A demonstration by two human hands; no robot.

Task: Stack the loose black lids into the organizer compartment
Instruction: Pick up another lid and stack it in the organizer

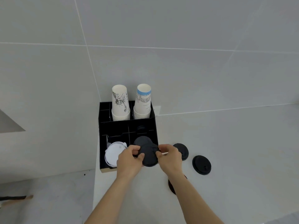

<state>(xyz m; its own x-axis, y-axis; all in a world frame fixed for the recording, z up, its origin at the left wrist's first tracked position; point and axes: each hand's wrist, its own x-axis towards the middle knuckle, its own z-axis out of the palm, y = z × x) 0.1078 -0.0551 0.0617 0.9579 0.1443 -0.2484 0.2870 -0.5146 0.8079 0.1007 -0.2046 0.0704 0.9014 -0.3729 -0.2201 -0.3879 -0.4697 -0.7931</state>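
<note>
I have one black lid point(149, 156) pinched between both hands at the front right corner of the black organizer point(103, 126); my left hand point(128, 160) closes thumb and fingers on its left edge, and my right hand point(169, 157) closes thumb and fingers on its right edge, so neither hand is open. The held lid sits tilted over the organizer's front right compartment, partly overlapping another black lid point(142, 141) that already lies in that compartment. In the front left compartment rests a stack of white lids point(113, 152), just beside my left hand; at the back of the organizer stand two stacks of paper cups, one with a black line drawing point(120, 104) and one with a blue band at the rim point(143, 101). On the white bench point(242, 159) to the right lie more loose black lids; one point(182, 150) is just behind my right hand and partly hidden by it, another point(201, 165) lies further right and apart, and a third point(171, 185) shows only as a dark edge under my right forearm.
</note>
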